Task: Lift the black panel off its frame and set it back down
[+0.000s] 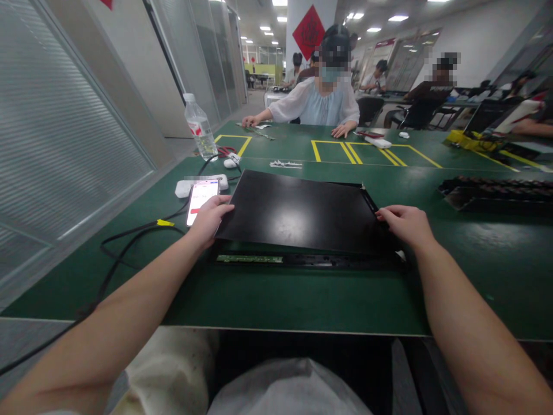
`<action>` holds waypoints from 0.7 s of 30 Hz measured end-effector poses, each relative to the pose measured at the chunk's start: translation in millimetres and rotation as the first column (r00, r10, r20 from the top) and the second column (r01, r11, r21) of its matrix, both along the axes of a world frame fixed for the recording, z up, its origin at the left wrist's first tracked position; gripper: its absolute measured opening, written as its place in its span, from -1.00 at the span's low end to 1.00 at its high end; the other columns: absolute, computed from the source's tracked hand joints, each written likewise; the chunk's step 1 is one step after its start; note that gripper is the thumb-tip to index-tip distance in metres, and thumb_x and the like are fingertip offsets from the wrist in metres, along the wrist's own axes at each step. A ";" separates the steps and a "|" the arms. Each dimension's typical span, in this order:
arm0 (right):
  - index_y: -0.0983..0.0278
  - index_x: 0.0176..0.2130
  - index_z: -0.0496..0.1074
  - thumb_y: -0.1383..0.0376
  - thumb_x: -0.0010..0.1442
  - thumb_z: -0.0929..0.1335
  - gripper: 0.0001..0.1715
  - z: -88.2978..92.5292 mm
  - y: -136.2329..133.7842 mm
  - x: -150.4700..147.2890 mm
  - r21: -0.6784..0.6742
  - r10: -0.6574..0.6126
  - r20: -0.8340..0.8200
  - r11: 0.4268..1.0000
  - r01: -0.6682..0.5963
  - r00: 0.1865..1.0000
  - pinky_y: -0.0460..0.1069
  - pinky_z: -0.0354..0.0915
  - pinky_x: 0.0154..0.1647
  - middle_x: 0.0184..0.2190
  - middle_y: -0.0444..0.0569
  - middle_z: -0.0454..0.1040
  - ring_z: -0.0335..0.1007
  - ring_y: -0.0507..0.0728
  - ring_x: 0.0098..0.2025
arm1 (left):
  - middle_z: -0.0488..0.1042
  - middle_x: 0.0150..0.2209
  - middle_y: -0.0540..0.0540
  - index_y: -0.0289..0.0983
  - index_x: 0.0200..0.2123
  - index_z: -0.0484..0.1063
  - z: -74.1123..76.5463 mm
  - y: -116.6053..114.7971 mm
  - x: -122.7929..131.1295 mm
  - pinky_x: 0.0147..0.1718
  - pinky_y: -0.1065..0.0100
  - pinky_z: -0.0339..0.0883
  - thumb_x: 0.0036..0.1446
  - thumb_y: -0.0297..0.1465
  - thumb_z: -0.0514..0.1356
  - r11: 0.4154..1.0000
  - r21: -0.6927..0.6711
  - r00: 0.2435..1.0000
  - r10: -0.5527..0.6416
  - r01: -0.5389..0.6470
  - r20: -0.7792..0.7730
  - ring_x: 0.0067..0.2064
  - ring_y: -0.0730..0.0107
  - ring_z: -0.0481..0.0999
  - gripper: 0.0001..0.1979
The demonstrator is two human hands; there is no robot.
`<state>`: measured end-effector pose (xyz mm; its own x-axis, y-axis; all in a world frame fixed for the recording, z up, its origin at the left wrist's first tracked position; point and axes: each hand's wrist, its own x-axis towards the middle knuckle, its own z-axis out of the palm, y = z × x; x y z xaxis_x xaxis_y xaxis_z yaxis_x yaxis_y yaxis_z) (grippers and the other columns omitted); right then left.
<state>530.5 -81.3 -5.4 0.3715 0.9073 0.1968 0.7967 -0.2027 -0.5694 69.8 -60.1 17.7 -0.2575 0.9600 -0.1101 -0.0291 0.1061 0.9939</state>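
A flat black screen panel (298,213) lies tilted over a black frame (341,262), its left side raised above the frame. Along the near side of the frame runs a green circuit board strip (249,259). My left hand (213,214) grips the panel's left edge, thumb on top and fingers partly hidden beneath. On the other side, my right hand (406,223) pinches at the right edge, where panel and frame come close together. The right fingertips are partly hidden. A lit phone (202,199) lies just behind my left hand.
Dark cables (125,248) cross the green table's left side. Behind them stand a water bottle (201,129), a white mouse (232,161) and a small metal part (286,165). Dark strips (501,195) are stacked at right. A person (319,98) sits opposite, both hands on the table.
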 end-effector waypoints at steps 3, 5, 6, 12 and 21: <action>0.18 -0.33 0.69 0.06 0.11 0.36 -0.64 0.7 -0.5 -0.8 -0.009 -0.001 0.008 1.000 0.001 1.000 0.15 0.40 -0.21 -0.34 0.04 0.68 0.54 0.26 -0.37 | 0.54 -0.52 0.02 -0.23 -0.25 0.52 2.5 -1.9 0.5 -0.46 0.36 0.42 -0.14 -0.49 0.30 1.000 0.004 1.000 -0.010 0.010 -0.020 -0.42 0.24 0.58 -0.71; 0.18 -0.33 0.69 0.07 0.12 0.36 -0.65 1.2 -0.7 -1.1 -0.008 0.005 0.011 1.000 -0.005 1.000 0.16 0.41 -0.20 -0.35 0.04 0.68 0.54 0.26 -0.37 | 0.55 -0.51 0.03 -0.23 -0.22 0.51 2.5 -2.3 -0.7 -0.46 0.36 0.43 -0.14 -0.49 0.31 1.000 0.001 0.999 -0.025 0.025 -0.025 -0.44 0.26 0.57 -0.68; 0.18 -0.33 0.69 0.07 0.12 0.36 -0.65 1.5 -0.9 -1.2 -0.006 0.008 0.010 1.000 -0.008 1.000 0.16 0.41 -0.19 -0.35 0.04 0.68 0.54 0.26 -0.37 | 0.56 -0.52 0.03 -0.23 -0.21 0.51 2.0 -2.3 -1.8 -0.46 0.35 0.43 -0.15 -0.48 0.32 0.999 -0.001 0.999 -0.036 0.036 -0.028 -0.45 0.25 0.57 -0.67; 0.17 -0.36 0.68 0.09 0.14 0.37 -0.69 2.7 -2.4 -2.4 -0.010 -0.007 0.012 1.000 0.007 1.000 0.15 0.43 -0.17 -0.34 0.02 0.68 0.56 0.25 -0.36 | 0.65 -0.40 -0.05 -0.25 -0.19 0.54 -4.7 1.7 -13.4 -0.29 0.24 0.54 -0.17 -0.43 0.39 0.996 0.024 0.994 -0.084 0.086 -0.065 -0.31 0.16 0.65 -0.63; 0.16 -0.35 0.68 0.05 0.13 0.38 -0.67 -1.7 0.1 4.1 0.012 0.019 0.002 1.000 -0.019 1.000 0.15 0.44 -0.22 -0.36 0.03 0.69 0.56 0.27 -0.37 | 0.70 -0.13 -0.20 -0.27 -0.22 0.62 -12.4 7.3 -19.7 0.08 0.08 0.51 -0.23 -0.42 0.50 0.997 0.046 0.980 -0.055 0.065 -0.191 0.07 -0.04 0.64 -0.60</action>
<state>534.7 -81.2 -7.1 0.3538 0.9118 0.2086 0.8012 -0.1804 -0.5705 50.0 -52.8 5.3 -0.2108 0.9774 -0.0147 0.1654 0.0505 0.9849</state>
